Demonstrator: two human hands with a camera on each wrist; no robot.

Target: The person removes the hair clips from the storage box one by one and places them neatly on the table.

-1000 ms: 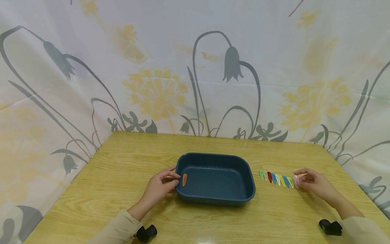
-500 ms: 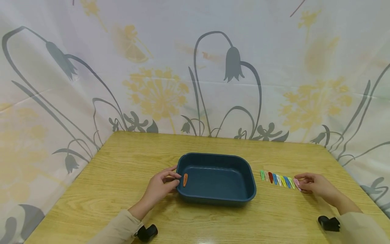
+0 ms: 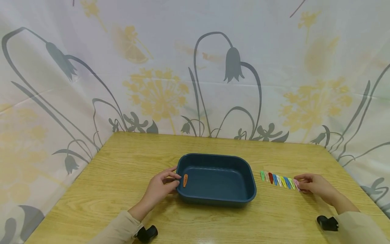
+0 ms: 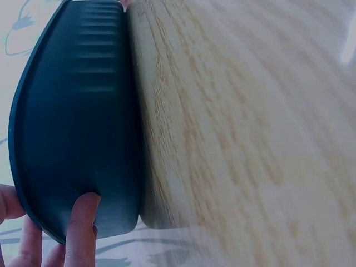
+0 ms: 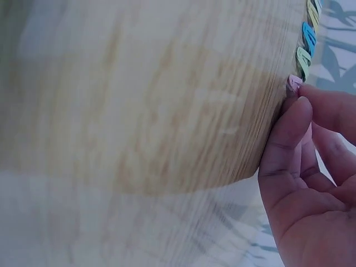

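A row of colourful snap hair clips lies on the table to the right of a dark blue rectangular tray. At the row's right end my right hand pinches a pink hair clip between thumb and index finger. The right wrist view shows this pink clip low against the tabletop, beside a pale green clip. My left hand grips the tray's left end, its thumb against the outer wall. Inside the tray, near that end, lies one orange hair clip.
The wooden table reaches back to a hanging cloth printed with flowers, which also closes off both sides. Black wrist devices sit at the left sleeve and the right sleeve.
My right hand has shifted slightly down, and the pink clip has turned from nearly upright to a slant like its neighbours. The left hand and the tray stay in place.
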